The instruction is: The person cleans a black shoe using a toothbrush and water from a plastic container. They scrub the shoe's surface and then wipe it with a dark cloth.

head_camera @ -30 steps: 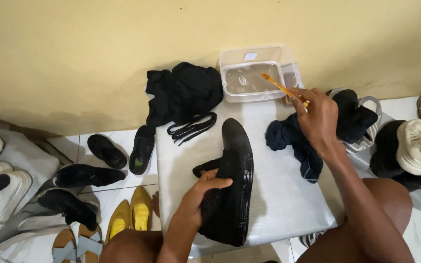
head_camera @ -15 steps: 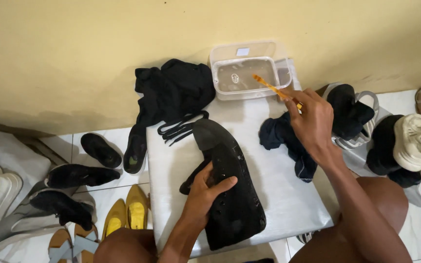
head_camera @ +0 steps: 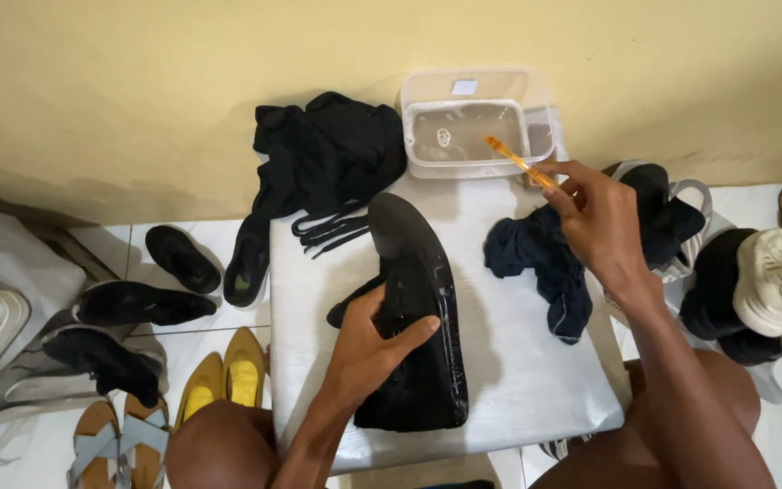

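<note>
A: On white padded stool [head_camera: 536,380], black canvas shoe [head_camera: 414,312] tipped sole-up, gripped by left hand [head_camera: 368,349].

B: Right hand [head_camera: 599,217] pinching orange-handled brush [head_camera: 518,163] beside clear plastic tub [head_camera: 472,131]. Best dipped well, shoe kept steady.

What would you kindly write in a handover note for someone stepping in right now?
Left hand: grips the black shoe, turned sole-up on the white table.
Right hand: holds an orange brush, its tip over the clear tub of water.
Dark blue cloth lies right of the shoe; black laces lie by its toe.
Done: sole looks wet.
Left: more shoes wait on the floor either side.
</note>
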